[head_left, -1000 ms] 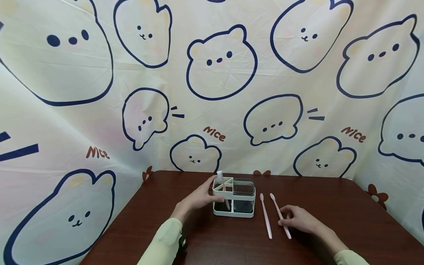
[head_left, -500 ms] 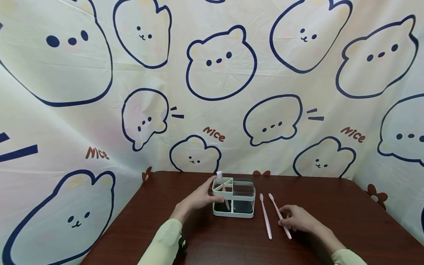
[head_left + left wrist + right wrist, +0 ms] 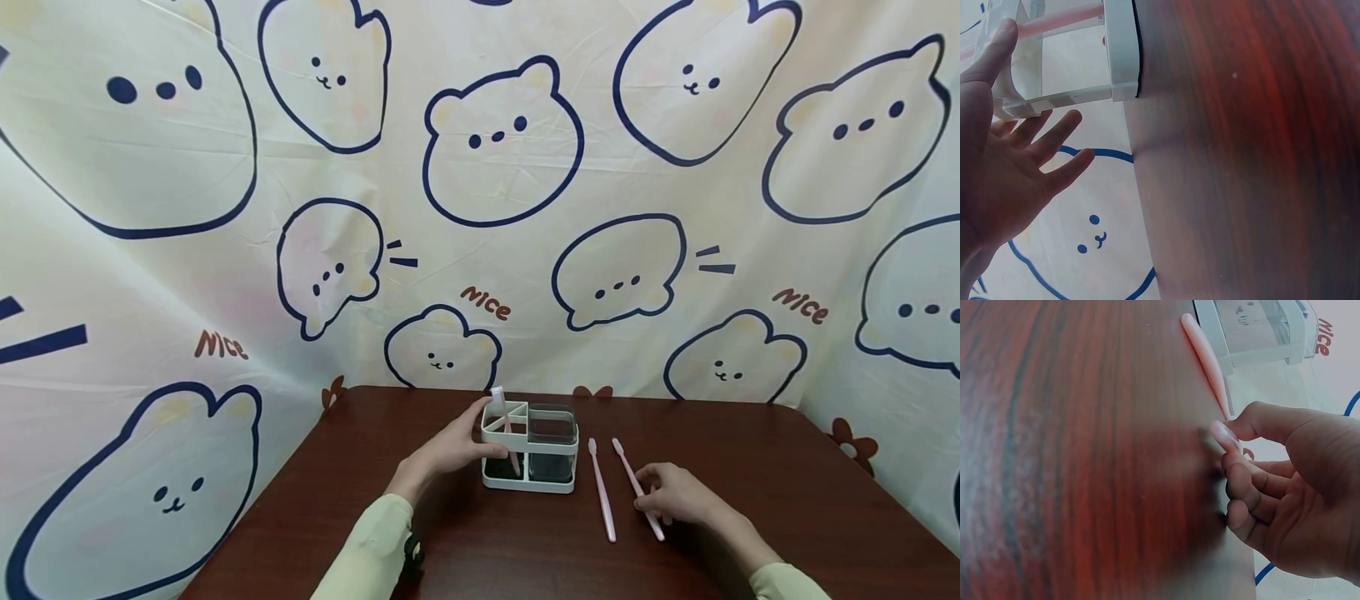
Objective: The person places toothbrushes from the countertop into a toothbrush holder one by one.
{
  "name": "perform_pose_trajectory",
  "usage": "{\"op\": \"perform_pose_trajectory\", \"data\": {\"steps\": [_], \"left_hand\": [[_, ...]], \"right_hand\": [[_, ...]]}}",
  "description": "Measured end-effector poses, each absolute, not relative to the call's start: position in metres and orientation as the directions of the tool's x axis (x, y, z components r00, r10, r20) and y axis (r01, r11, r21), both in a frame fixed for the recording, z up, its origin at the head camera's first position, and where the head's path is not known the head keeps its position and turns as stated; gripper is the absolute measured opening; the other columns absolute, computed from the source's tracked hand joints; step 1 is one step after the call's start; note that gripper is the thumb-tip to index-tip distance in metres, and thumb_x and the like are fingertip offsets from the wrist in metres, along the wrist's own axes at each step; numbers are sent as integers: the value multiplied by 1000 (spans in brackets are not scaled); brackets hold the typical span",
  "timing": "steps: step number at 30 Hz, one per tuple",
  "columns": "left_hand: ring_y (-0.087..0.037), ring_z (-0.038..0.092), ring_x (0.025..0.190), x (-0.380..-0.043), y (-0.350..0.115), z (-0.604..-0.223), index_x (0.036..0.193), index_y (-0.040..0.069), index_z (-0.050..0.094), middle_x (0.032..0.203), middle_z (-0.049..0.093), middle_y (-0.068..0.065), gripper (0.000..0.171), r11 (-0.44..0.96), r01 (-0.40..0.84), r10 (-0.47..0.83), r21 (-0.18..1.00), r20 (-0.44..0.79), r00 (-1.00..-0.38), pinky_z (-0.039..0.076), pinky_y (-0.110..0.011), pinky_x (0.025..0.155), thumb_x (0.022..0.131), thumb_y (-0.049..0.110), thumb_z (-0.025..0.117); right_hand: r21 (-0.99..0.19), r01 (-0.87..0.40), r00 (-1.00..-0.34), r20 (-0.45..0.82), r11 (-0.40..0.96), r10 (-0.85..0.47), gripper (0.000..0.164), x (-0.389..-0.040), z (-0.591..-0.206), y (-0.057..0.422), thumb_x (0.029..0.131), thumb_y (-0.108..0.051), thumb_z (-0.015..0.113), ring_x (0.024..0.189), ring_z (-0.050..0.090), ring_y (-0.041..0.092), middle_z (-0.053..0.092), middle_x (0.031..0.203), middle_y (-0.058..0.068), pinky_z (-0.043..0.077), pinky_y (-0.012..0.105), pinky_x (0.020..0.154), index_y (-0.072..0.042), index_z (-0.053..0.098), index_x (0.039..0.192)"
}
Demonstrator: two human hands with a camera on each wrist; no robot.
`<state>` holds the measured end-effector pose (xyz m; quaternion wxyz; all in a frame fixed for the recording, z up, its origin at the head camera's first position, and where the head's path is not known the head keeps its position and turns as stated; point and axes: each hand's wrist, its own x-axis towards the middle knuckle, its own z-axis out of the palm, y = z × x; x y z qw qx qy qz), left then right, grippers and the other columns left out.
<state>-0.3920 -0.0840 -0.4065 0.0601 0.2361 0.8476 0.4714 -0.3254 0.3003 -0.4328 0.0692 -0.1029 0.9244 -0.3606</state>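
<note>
A white toothbrush holder (image 3: 551, 448) with divided compartments stands on the table. My left hand (image 3: 450, 447) grips its left side, thumb (image 3: 1002, 47) at the front and the other fingers reaching round behind. One pink toothbrush (image 3: 507, 419) leans in its left compartment, head up. To the right of the holder, a second pink toothbrush (image 3: 602, 493) lies on the table, head pointing away. My right hand (image 3: 678, 495) pinches a third toothbrush (image 3: 627, 465) by its handle between thumb and fingers, low over the tabletop. In the right wrist view its handle end (image 3: 1225, 432) shows at the fingertips.
Dark, smoky see-through parts (image 3: 551, 467) fill the holder's right half. The brown wooden table (image 3: 480, 550) runs back to a pale curtain (image 3: 510, 267) printed with cartoon animal outlines, which also covers the sides.
The right hand and the toothbrush it pinches have shifted very slightly to the right. My left hand and the toothbrush holder stay in place.
</note>
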Motion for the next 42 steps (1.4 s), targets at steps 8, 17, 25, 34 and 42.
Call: {"op": "perform_pose_trajectory", "data": {"steps": [8,17,25,34,42], "left_hand": [[-26,49,125,-392,-84,-407,155,28,25,143,49,-6,93,450,342,453,825,120,-883,34,-61,112,82,43,80],[-24,51,123,-392,-83,-406,155,27,26,141,50,-5,91,451,353,456,819,129,-881,36,-58,111,83,41,80],[-24,51,122,-390,-83,-406,155,27,26,139,51,-5,90,441,355,459,824,133,-878,37,-57,110,84,39,79],[-25,50,124,-388,-83,-405,154,27,26,140,50,-6,88,440,353,458,826,132,-879,36,-59,111,84,38,79],[-25,50,125,-388,-83,-406,155,27,24,142,49,-6,91,444,348,454,826,128,-882,35,-59,111,83,41,79]], "right_hand": [[-686,-109,-978,-56,719,-201,46,-325,-432,298,82,-12,72,51,54,15,58,68,6,48,31,49,9,58,122],[-703,-158,-973,-8,694,-229,48,-327,-433,297,85,-13,71,52,54,16,57,67,4,46,30,48,5,54,126],[-699,-156,-982,32,698,-187,49,-328,-430,292,87,-13,70,52,53,17,55,71,6,46,30,48,1,49,129],[-691,-192,-981,143,697,-128,50,-329,-427,287,86,-10,68,54,51,13,53,71,4,44,26,48,-1,48,131],[-677,-283,-951,292,680,-105,50,-329,-423,283,86,-8,69,56,45,8,50,71,2,41,24,50,-3,48,132]]}}
